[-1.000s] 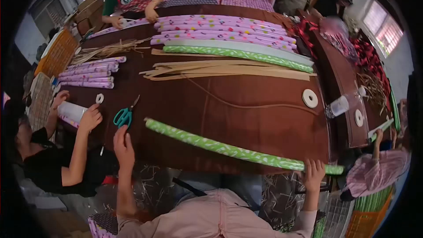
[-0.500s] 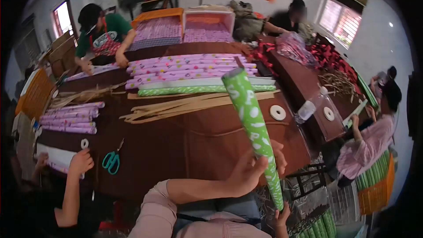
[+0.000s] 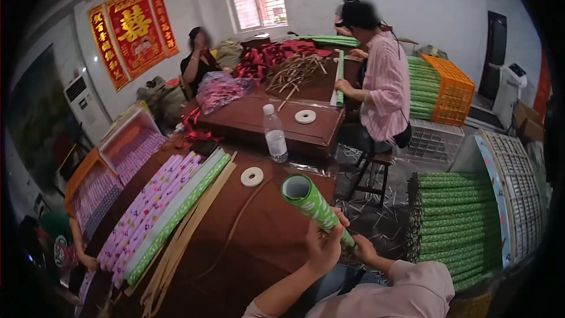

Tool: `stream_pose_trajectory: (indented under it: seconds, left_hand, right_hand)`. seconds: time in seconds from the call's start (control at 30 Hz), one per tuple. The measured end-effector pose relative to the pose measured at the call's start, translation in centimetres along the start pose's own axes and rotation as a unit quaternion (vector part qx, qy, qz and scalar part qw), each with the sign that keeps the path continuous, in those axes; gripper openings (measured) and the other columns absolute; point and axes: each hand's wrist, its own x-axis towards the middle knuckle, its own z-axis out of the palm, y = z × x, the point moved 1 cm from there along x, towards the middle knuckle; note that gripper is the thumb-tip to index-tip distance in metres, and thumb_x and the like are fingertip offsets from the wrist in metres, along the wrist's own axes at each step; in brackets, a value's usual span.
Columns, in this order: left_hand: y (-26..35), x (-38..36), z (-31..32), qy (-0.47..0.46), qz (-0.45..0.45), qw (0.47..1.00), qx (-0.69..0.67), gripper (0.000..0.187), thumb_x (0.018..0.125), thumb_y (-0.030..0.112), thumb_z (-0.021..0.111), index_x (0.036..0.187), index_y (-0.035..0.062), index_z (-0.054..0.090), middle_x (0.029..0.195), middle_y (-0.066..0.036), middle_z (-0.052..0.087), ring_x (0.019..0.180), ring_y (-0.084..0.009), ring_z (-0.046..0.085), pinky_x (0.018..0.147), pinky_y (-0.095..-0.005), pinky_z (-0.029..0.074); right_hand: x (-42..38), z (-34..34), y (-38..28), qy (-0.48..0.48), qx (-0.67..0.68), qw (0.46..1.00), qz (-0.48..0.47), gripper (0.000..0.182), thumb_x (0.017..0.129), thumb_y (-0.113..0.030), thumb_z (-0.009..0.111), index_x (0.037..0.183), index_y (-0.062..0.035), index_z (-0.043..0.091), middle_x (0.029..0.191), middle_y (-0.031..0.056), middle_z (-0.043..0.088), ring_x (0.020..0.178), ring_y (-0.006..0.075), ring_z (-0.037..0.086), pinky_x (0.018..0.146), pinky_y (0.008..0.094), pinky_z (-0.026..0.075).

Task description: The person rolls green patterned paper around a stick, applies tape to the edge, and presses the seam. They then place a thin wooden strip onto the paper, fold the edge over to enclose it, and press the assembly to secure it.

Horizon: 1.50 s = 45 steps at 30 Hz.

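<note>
A roll of green wrapping paper (image 3: 315, 206) with a white pattern is held tilted over the table's right edge, its hollow open end pointing up and away from me. My left hand (image 3: 325, 247) is closed around the roll's lower middle. At the bottom end, my right hand (image 3: 366, 251) grips the roll, its fingertips partly hidden. Left of the roll, purple patterned rolls (image 3: 152, 206) lie side by side on the brown table (image 3: 253, 232). Another green roll (image 3: 179, 218) and long tan paper strips (image 3: 187, 235) lie along them.
White tape rings (image 3: 252, 176) and a plastic bottle (image 3: 275, 140) stand ahead. Many green rolls (image 3: 456, 224) are stacked at the right beside a crate (image 3: 511, 191). A co-worker in a pink shirt (image 3: 384, 82) handles a green roll near a stool (image 3: 372, 171).
My view has swung to the right, bringing the stacked green rolls into sight. The held roll now leans with its open end facing more toward the camera. Both hands remain on it.
</note>
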Motion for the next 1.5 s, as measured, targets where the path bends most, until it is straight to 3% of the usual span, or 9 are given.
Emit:
stream_pose_trajectory:
  seconds: [0.17,0.27,0.43,0.5,0.77,0.9,1.13,1.23,1.5]
  left_hand:
    - [0.6,0.7,0.2,-0.021,-0.004,1.000,0.020,0.037,0.102,0.033,0.054,0.117,-0.0006,0.049,0.097,-0.010,0.062,0.086,-0.0153,0.060,0.082,-0.0306,0.048]
    - [2.7,1.3,0.6,-0.074,-0.028,0.996,0.042,0.064,0.102,0.026,0.054,0.151,-0.0012,0.022,0.142,-0.017,0.044,0.124,-0.0197,0.047,0.104,-0.0334,0.036]
    - [13.3,-0.9,-0.4,-0.151,-0.016,0.987,-0.046,0.079,0.101,0.029,0.051,0.154,-0.0019,0.001,0.155,-0.025,0.024,0.147,-0.0315,0.020,0.118,-0.0438,0.013]
    - [15.6,-3.2,-0.7,-0.211,0.004,0.963,-0.169,0.076,0.102,0.029,0.050,0.153,-0.0018,0.003,0.153,-0.025,0.025,0.145,-0.0318,0.022,0.117,-0.0440,0.014]
    - [17.5,-8.6,0.8,-0.306,-0.003,0.852,-0.425,0.067,0.102,0.032,0.047,0.148,-0.0011,0.011,0.147,-0.024,0.031,0.140,-0.0328,0.027,0.113,-0.0447,0.019]
    - [17.6,-9.3,1.0,-0.317,-0.009,0.835,-0.449,0.062,0.102,0.033,0.045,0.145,-0.0007,0.015,0.144,-0.024,0.033,0.137,-0.0333,0.030,0.111,-0.0450,0.021]
    - [17.3,-9.1,1.0,-0.323,-0.001,0.818,-0.476,0.056,0.103,0.035,0.042,0.141,-0.0001,0.022,0.139,-0.024,0.038,0.132,-0.0341,0.034,0.108,-0.0456,0.025]
    - [16.8,-8.8,1.3,-0.326,-0.002,0.809,-0.489,0.054,0.103,0.036,0.041,0.139,0.0001,0.026,0.137,-0.024,0.040,0.130,-0.0345,0.036,0.106,-0.0459,0.027]
    - [15.7,-6.5,2.2,-0.309,0.026,0.806,-0.505,0.049,0.103,0.039,0.038,0.134,0.0008,0.034,0.131,-0.023,0.046,0.125,-0.0355,0.042,0.102,-0.0466,0.032]
  right_hand:
    - [-0.2,0.3,0.3,0.005,0.022,1.000,0.005,0.040,0.082,-0.026,0.076,0.112,-0.0047,0.062,0.108,0.0189,0.063,0.102,0.0396,0.059,0.086,0.0466,0.047]
    - [-1.3,0.8,0.6,0.066,0.033,0.997,-0.023,0.040,0.088,-0.025,0.070,0.120,-0.0052,0.056,0.109,0.0195,0.063,0.100,0.0399,0.059,0.082,0.0473,0.048]
    - [-1.7,-0.8,-5.5,0.155,0.257,0.924,0.236,0.028,0.099,-0.009,0.054,0.126,-0.0082,0.049,0.087,0.0035,0.051,0.083,0.0112,0.053,0.077,0.0325,0.047]
    - [-1.1,0.9,-2.2,0.272,0.209,0.939,0.029,0.036,0.100,-0.012,0.053,0.134,-0.0059,0.040,0.096,0.0065,0.056,0.088,0.0143,0.055,0.077,0.0298,0.047]
    - [-6.8,-7.0,-0.4,0.453,0.171,0.855,0.185,0.033,0.102,-0.020,0.052,0.126,0.0000,0.041,0.090,0.0098,0.060,0.077,0.0180,0.059,0.071,0.0326,0.048]
    - [-12.7,-9.9,3.0,0.535,-0.100,0.795,0.267,0.055,0.101,-0.042,0.049,0.135,0.0014,0.044,0.112,0.0287,0.064,0.099,0.0489,0.060,0.081,0.0486,0.047]
    - [-21.3,-10.0,6.8,0.447,-0.098,0.740,0.493,0.062,0.099,-0.050,0.044,0.140,-0.0040,0.043,0.116,0.0258,0.064,0.104,0.0458,0.061,0.088,0.0532,0.046]
    - [-22.0,-10.7,8.3,0.469,-0.109,0.638,0.601,0.059,0.100,-0.046,0.044,0.139,-0.0018,0.044,0.119,0.0287,0.062,0.107,0.0467,0.061,0.091,0.0530,0.048]
    - [-21.6,-13.5,11.7,0.623,0.020,0.476,0.620,0.056,0.103,-0.035,0.043,0.149,-0.0059,0.029,0.130,0.0292,0.056,0.109,0.0450,0.061,0.091,0.0541,0.050]
